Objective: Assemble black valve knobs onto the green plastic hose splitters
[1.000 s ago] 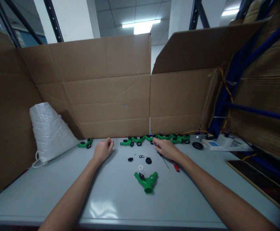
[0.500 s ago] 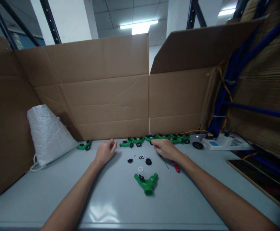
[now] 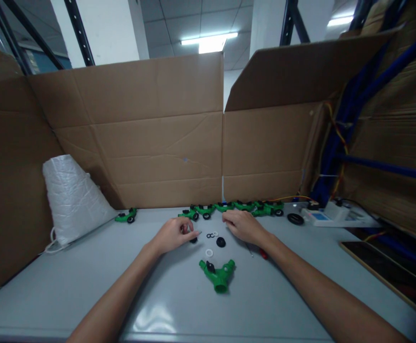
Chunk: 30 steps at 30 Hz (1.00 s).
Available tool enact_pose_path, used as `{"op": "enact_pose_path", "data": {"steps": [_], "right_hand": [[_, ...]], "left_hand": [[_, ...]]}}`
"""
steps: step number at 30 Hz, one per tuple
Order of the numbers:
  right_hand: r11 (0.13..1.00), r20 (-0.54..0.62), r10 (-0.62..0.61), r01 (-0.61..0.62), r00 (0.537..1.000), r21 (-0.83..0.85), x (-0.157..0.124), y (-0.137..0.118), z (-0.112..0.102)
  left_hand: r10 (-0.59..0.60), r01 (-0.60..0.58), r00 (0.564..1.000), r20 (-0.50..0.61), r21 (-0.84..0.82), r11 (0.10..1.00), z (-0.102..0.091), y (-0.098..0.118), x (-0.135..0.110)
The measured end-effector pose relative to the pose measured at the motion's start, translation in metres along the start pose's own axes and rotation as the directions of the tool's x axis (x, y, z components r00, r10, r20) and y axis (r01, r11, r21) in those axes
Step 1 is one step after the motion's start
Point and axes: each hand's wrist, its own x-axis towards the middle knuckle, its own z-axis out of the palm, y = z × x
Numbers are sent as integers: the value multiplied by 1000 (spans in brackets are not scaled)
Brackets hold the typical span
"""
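Pipe (image 3: 219, 277) lies toward the front edge of the bench (image 3: 46, 286), probably leaving loose rings (image 3: 207, 253) reachable between left hand (image 3: 174, 234) and right hand (image 3: 244, 227), apart, grips impossible to tell.

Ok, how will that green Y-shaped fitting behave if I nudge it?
The green Y-shaped fitting looks like moulded plastic, so probably stiff and fairly light. Its splayed shape should resist rolling, though it may slide, as the table looks smooth and glossy.

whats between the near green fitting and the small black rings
In the head view, the larger white ring, with a black disc off to its right.
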Motion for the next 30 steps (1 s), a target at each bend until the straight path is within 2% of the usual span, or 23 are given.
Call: {"op": "enact_pose_path", "data": {"steps": [5,13,22,30], "right_hand": [[1000,39,3,-4,999,10,1,-8,0],[999,50,-39,37,998,38,1,-15,1],[997,86,-58,53,995,57,0,-32,-7],[997,77,-58,54,995,52,0,-33,-10]], "left_hand": [[11,-5,997,77,-74,997,2,-3,-1],[39,-30,991,130,-75,997,2,-5,0],[21,-13,992,124,-67,998,-2,-1,-1],[24,-20,996,87,-53,998,2,-8,-1]]}}
